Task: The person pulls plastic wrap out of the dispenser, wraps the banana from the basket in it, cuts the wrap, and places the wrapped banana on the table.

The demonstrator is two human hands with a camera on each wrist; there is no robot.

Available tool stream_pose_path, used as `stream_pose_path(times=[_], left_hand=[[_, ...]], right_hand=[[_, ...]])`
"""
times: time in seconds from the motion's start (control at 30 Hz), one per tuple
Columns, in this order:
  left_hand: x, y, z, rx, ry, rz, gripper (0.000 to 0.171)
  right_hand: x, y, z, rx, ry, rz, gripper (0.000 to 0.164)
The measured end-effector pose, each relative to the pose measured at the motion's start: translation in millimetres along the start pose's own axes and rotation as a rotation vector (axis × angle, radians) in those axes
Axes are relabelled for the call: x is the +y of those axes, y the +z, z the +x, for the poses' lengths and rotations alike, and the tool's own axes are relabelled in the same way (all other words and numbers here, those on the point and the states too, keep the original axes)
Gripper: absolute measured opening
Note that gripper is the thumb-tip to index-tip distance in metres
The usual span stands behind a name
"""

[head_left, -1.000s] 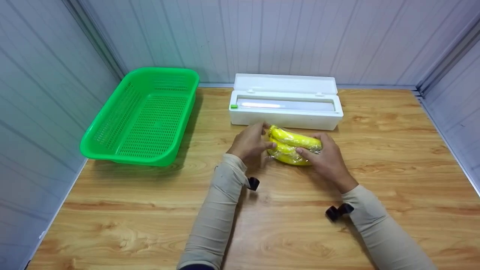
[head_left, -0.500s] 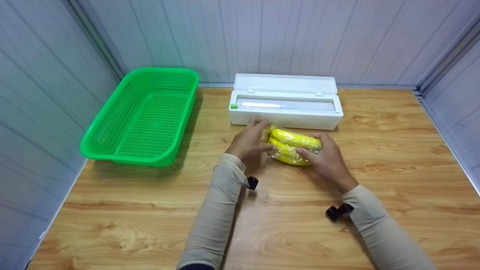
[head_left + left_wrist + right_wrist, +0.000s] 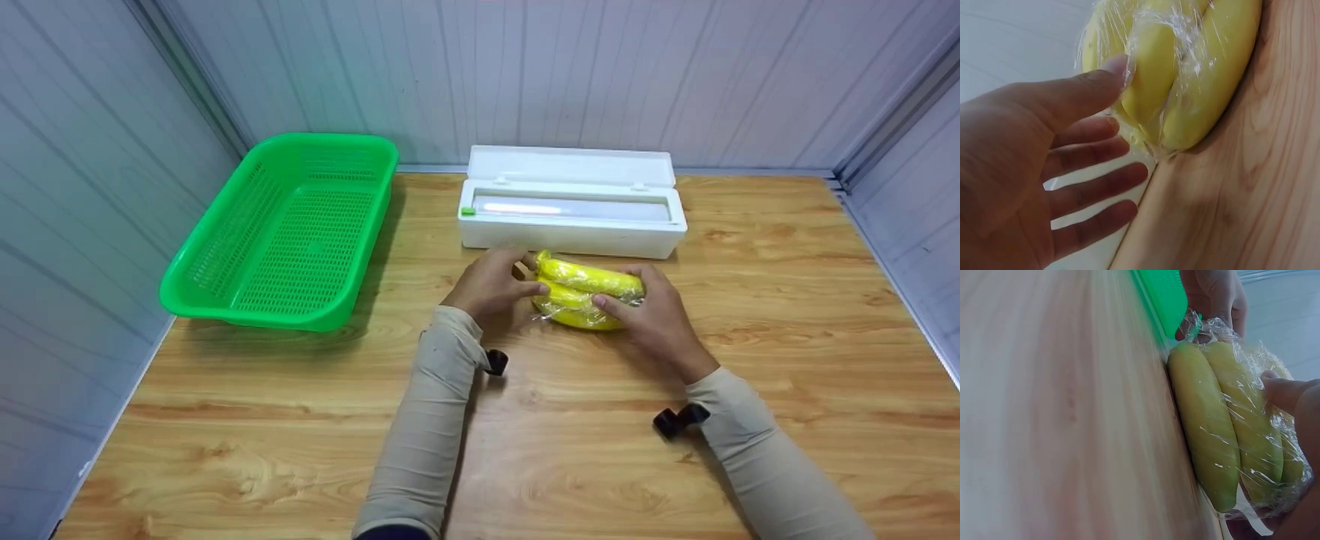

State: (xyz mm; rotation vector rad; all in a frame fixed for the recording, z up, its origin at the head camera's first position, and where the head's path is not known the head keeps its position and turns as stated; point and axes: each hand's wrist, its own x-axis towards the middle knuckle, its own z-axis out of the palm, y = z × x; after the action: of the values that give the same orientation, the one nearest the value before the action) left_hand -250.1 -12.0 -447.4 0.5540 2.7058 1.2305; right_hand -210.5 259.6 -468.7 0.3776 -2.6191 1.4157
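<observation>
A bunch of yellow bananas (image 3: pixel 589 279) in clear cling film (image 3: pixel 1264 422) lies on the wooden table. My right hand (image 3: pixel 664 322) grips its right end, thumb on top and fingers round the far side. At the stem end is my left hand (image 3: pixel 491 283). In the left wrist view, the left thumb (image 3: pixel 1114 70) touches the wrapped bananas, while the other fingers (image 3: pixel 1103 183) are spread and nearly straight beside them. Loose, crinkled film shows around the stem end in the right wrist view.
Just behind the bananas stands a white cling film box (image 3: pixel 574 238), lid raised against the wall and a green slider at its left end. A green perforated basket (image 3: pixel 341 311) sits to the left. Panel walls (image 3: pixel 570 75) enclose the table (image 3: pixel 585 450).
My left hand's fingers lift slightly off the stem end, then come back down beside it, the hand shifting a little left. The right hand keeps its grip, and the bananas stay in place.
</observation>
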Motion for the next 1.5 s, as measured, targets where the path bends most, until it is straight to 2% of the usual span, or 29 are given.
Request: stream_pose_path(times=[0.2, 0.3, 0.43, 0.63, 0.73, 0.97, 1.1, 1.2, 1.33, 1.4, 1.5], left_hand=[[-6.9, 2.2, 2.1, 0.006, 0.112, -0.086, 0.020], [-8.1, 3.7, 2.5, 0.021, 0.145, -0.107, 0.012], [-8.2, 5.1, 1.8, 0.048, 0.143, -0.119, 0.008], [-10.7, 4.5, 1.5, 0.056, 0.147, -0.098, 0.013], [-13.6, 2.0, 1.2, 0.008, 0.137, -0.129, 0.020], [-18.0, -6.6, -1.3, -0.158, 0.080, -0.209, 0.041], [-18.0, -8.3, -1.9, -0.205, 0.036, -0.260, 0.047], [-17.5, -7.4, -2.6, -0.175, 0.027, -0.272, 0.035], [-15.4, -3.8, -2.1, -0.077, 0.030, -0.244, 0.019], [-14.3, -2.5, -1.2, -0.046, 0.031, -0.226, 0.017], [-13.9, -2.2, -0.6, -0.035, 0.034, -0.201, 0.018]], right_hand=[[1, -1, 0, -0.011, -0.021, 0.001, 0.056], [2, -1, 0, -0.014, -0.027, 0.001, 0.056], [1, -1, 0, -0.014, -0.029, 0.009, 0.057], [1, -1, 0, -0.020, -0.014, 0.027, 0.057], [1, -1, -1, -0.025, -0.007, 0.034, 0.057], [2, -1, 0, -0.028, -0.005, 0.047, 0.058], [2, -1, 0, -0.026, -0.001, 0.044, 0.058], [2, -1, -1, -0.028, 0.004, 0.040, 0.058], [1, -1, -1, -0.028, 0.010, 0.040, 0.059], [0, -1, 0, -0.027, 0.007, 0.037, 0.060], [1, -1, 0, -0.025, 0.001, 0.032, 0.060]])
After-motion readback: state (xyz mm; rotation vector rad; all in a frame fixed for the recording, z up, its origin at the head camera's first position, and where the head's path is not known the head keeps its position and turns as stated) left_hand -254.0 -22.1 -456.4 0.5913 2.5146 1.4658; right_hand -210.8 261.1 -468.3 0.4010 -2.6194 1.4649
